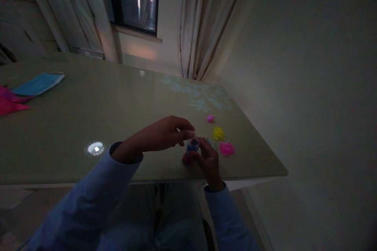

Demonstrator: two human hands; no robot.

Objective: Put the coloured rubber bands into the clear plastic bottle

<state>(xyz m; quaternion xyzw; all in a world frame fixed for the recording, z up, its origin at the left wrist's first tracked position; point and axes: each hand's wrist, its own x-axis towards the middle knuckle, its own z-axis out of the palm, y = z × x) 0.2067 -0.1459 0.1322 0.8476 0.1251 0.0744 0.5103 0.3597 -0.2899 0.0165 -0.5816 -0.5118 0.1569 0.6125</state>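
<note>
Two hands meet near the right front edge of the table point(88, 102), both in pale blue sleeves. The right hand point(207, 159) is wrapped around a small blue container point(192, 146), holding it just above or on the glass; the dim light makes it hard to tell which. The left hand point(165, 133) comes in from the left with fingertips pinched together right at the container's mouth; whether anything sits between them is too small to see. Just beyond the hands lie three small heaps, well apart from one another: a pink heap point(227, 149) nearest, a yellow heap point(218, 133) behind it, and a magenta heap point(210, 118) farthest. Far off at the left lie a blue face mask point(38, 84) and some pink cloth point(10, 102).

My worry: the container is close to the table's edge, so a nudge could tip it and scatter its contents onto the floor. A sleeve could also smear the heaps together.
</note>
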